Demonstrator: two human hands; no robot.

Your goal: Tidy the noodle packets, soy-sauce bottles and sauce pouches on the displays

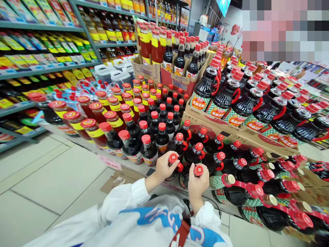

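Observation:
My left hand is closed around the neck of a dark soy sauce bottle, just below its red cap. A red handle sticks out on that bottle's right side. Close by on the right, my right hand grips the neck of a second soy sauce bottle, its red cap showing between thumb and fingers. Both bottles stand upright at the front edge of the display, their lower parts partly hidden by my hands. More red-capped bottles with red handles stand directly behind them.
Smaller dark bottles and red sauce jars fill the display's left. Large soy sauce jugs stand on a cardboard box behind. Bottles paired with gold-capped ones crowd the right. Shelves line the left; tiled floor lies below.

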